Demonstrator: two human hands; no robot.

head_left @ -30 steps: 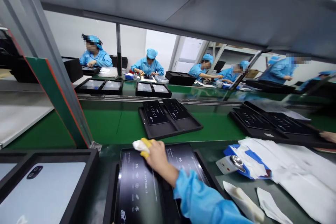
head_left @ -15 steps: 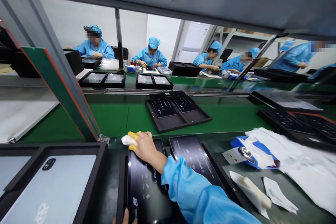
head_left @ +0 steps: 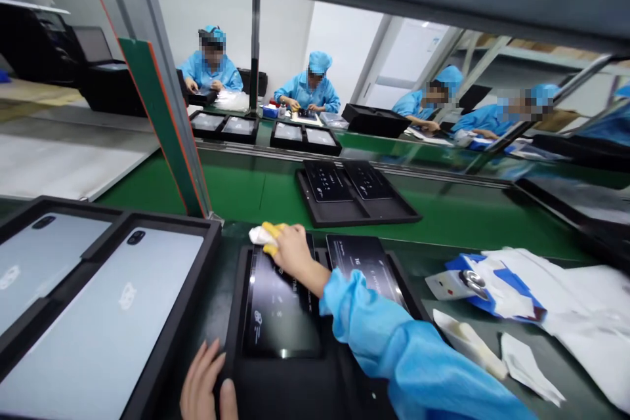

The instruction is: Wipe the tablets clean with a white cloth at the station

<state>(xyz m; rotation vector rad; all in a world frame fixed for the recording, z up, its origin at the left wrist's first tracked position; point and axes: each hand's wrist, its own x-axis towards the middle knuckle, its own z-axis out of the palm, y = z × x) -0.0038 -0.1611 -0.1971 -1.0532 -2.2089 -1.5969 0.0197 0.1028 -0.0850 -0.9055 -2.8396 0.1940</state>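
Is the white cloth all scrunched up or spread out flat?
Scrunched up: the cloth bunches into a small wad under the right hand.

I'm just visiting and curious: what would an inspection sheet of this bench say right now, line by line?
Surface: dark bench in front of a green belt.
Job's things: black tray holding two dark tablets, the left tablet under a white cloth.
Clutter: loose white sheets, a blue-and-white pack, paper scraps.
Hands: right hand, with yellow fingertip covers, presses the cloth on the left tablet's far corner; left hand rests at the tray's near left edge.
Cables: nothing seen.
Surroundings: a second tray of pale tablets at left, more trays on the belt, several people in blue coats seated across it.
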